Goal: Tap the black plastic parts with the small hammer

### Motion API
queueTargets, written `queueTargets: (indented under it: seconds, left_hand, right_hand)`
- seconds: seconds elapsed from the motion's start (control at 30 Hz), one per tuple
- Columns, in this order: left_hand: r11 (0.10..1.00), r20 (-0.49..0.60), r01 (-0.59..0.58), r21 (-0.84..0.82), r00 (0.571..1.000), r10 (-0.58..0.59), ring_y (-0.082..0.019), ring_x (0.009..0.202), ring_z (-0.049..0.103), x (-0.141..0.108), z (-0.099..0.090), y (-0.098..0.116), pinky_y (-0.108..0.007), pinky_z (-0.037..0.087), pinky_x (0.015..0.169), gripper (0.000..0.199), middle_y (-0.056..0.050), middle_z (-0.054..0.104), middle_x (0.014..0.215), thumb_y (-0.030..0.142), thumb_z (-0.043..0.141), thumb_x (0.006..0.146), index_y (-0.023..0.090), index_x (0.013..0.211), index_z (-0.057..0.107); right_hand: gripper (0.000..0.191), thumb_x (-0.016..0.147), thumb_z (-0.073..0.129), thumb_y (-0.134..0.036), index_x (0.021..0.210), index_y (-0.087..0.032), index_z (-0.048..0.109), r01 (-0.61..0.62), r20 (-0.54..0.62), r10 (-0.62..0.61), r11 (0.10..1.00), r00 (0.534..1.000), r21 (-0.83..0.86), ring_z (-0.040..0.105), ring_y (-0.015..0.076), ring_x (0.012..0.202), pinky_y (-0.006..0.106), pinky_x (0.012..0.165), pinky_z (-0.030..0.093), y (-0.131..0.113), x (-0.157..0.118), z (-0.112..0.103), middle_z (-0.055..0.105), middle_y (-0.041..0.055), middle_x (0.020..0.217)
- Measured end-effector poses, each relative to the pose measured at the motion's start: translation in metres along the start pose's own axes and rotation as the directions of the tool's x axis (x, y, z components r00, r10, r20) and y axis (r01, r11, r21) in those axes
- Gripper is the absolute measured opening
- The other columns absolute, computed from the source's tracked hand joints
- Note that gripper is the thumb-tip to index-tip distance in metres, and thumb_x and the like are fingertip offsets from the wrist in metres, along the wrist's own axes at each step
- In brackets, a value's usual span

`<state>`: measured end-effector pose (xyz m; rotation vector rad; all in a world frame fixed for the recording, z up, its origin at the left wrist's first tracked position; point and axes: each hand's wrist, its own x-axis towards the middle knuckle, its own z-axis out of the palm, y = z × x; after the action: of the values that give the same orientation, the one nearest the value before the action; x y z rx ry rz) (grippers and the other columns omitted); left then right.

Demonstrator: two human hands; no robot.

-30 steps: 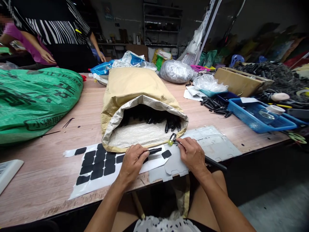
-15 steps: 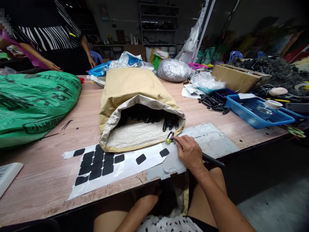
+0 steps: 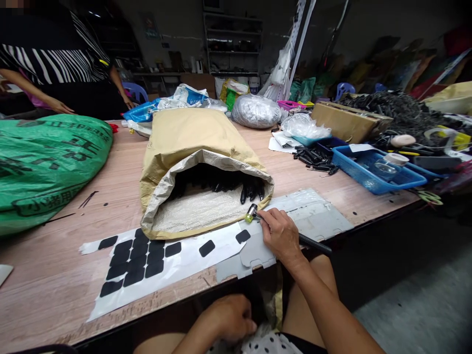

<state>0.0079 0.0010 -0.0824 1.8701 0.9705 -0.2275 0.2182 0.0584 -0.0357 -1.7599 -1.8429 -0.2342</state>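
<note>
My right hand (image 3: 282, 233) is closed around a small mallet (image 3: 251, 213) with a metal head, a yellow-green tip and a black handle. Its head lies by the lower right lip of a tan sack (image 3: 206, 128), over a grey board (image 3: 317, 214). The sack lies on its side, mouth towards me, with dark slim pieces (image 3: 250, 191) inside. Over my lap, below the table edge, my left hand (image 3: 232, 314) has its fingers curled; whatever they may hold is hidden. A white sheet with black rounded stickers (image 3: 134, 263) lies in front of the sack.
A green sack (image 3: 55, 167) bulges at the left, with a person in a striped top (image 3: 51, 64) standing behind it. On the right are a blue tray (image 3: 379, 169) with a jar, loose black pieces (image 3: 315, 158) and a cardboard box (image 3: 348, 120).
My left hand has come up from under the table edge into fuller view over my lap. The whole view has shifted slightly to the right. My right hand keeps the mallet beside the sack.
</note>
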Motion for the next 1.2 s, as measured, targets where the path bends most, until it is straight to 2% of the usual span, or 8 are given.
queueTargets:
  seconds: [0.1, 0.17, 0.27, 0.33, 0.4, 0.57, 0.93, 1.2]
  left_hand:
    - [0.978, 0.338, -0.111, -0.176, 0.926, 0.166, -0.017, 0.058, 0.061, -0.024, -0.054, 0.04, -0.025, 0.047, 0.055, 0.031, 0.0, 0.068, 0.064, 0.053, 0.066, 0.08, 0.024, 0.088, 0.076]
    - [0.923, 0.284, -0.15, -0.353, 0.923, 0.259, -0.015, 0.059, 0.06, -0.025, -0.096, 0.061, -0.023, 0.047, 0.057, 0.035, 0.001, 0.066, 0.064, 0.054, 0.062, 0.086, 0.021, 0.091, 0.072]
    - [0.945, -0.236, -0.238, -0.227, 0.954, 0.183, -0.015, 0.065, 0.061, 0.004, -0.146, 0.073, -0.023, 0.046, 0.061, 0.032, -0.001, 0.068, 0.071, 0.047, 0.058, 0.09, 0.018, 0.089, 0.071]
    - [0.994, -0.61, -0.08, -0.075, 0.792, 0.017, -0.017, 0.071, 0.063, 0.036, -0.166, 0.073, -0.025, 0.045, 0.064, 0.027, -0.003, 0.07, 0.077, 0.042, 0.057, 0.09, 0.019, 0.09, 0.071]
    - [0.997, -0.761, 0.07, -0.037, 0.645, -0.073, -0.022, 0.081, 0.066, 0.067, -0.176, 0.072, -0.029, 0.045, 0.069, 0.026, -0.006, 0.072, 0.084, 0.041, 0.06, 0.087, 0.018, 0.094, 0.071]
    - [0.983, -0.786, 0.184, -0.02, 0.604, -0.129, -0.028, 0.09, 0.066, 0.099, -0.18, 0.068, -0.033, 0.043, 0.072, 0.017, -0.012, 0.074, 0.092, 0.034, 0.068, 0.077, 0.019, 0.085, 0.069]
    - [0.996, -0.73, -0.074, 0.053, 0.678, 0.089, -0.018, 0.074, 0.058, -0.015, -0.138, 0.02, -0.029, 0.043, 0.069, 0.017, -0.001, 0.068, 0.089, 0.033, 0.064, 0.085, 0.022, 0.098, 0.067]
    - [0.97, -0.762, -0.218, 0.105, 0.609, 0.22, -0.019, 0.084, 0.058, -0.016, -0.115, -0.009, -0.03, 0.044, 0.077, 0.014, -0.001, 0.062, 0.09, 0.025, 0.064, 0.087, 0.022, 0.101, 0.067]
  right_hand:
    - [0.029, 0.094, 0.054, -0.018, 0.118, -0.024, 0.069, 0.009, -0.009, -0.009, 1.0, 1.0, 0.001, 0.054, 0.0226, 0.091, 0.034, 0.081, 0.04, 0.0, 0.0, 0.0, 0.066, 0.0058, 0.096]
    - [0.028, 0.095, 0.053, -0.019, 0.118, -0.024, 0.069, 0.01, -0.01, -0.01, 1.0, 1.0, -0.002, 0.054, 0.0228, 0.091, 0.034, 0.08, 0.04, 0.0, 0.001, 0.0, 0.066, 0.006, 0.095]
    - [0.027, 0.095, 0.054, -0.02, 0.118, -0.024, 0.069, 0.005, -0.002, -0.005, 1.0, 1.0, -0.003, 0.054, 0.0227, 0.09, 0.034, 0.079, 0.04, 0.0, 0.002, -0.001, 0.065, 0.0057, 0.094]
    - [0.027, 0.095, 0.054, -0.019, 0.118, -0.024, 0.069, 0.005, 0.001, -0.005, 1.0, 1.0, 0.003, 0.054, 0.0223, 0.09, 0.033, 0.079, 0.04, 0.0, 0.002, -0.002, 0.065, 0.0054, 0.093]
    - [0.027, 0.095, 0.054, -0.018, 0.117, -0.024, 0.069, 0.006, 0.001, -0.006, 1.0, 1.0, 0.011, 0.054, 0.0221, 0.09, 0.033, 0.08, 0.04, -0.001, 0.002, -0.002, 0.065, 0.0052, 0.093]
    - [0.027, 0.094, 0.055, -0.018, 0.117, -0.025, 0.068, -0.001, 0.007, 0.001, 1.0, 1.0, 0.017, 0.054, 0.0225, 0.091, 0.033, 0.081, 0.04, -0.001, 0.002, -0.002, 0.065, 0.0047, 0.095]
    - [0.027, 0.095, 0.056, -0.019, 0.117, -0.025, 0.069, -0.015, 0.008, 0.014, 1.0, 1.0, 0.016, 0.054, 0.0219, 0.093, 0.032, 0.083, 0.04, 0.0, 0.001, -0.001, 0.066, 0.0046, 0.096]
    - [0.027, 0.095, 0.055, -0.018, 0.117, -0.024, 0.07, 0.026, -0.009, -0.026, 1.0, 1.0, 0.002, 0.055, 0.0219, 0.089, 0.033, 0.082, 0.043, 0.005, 0.0, 0.002, 0.067, 0.0045, 0.094]
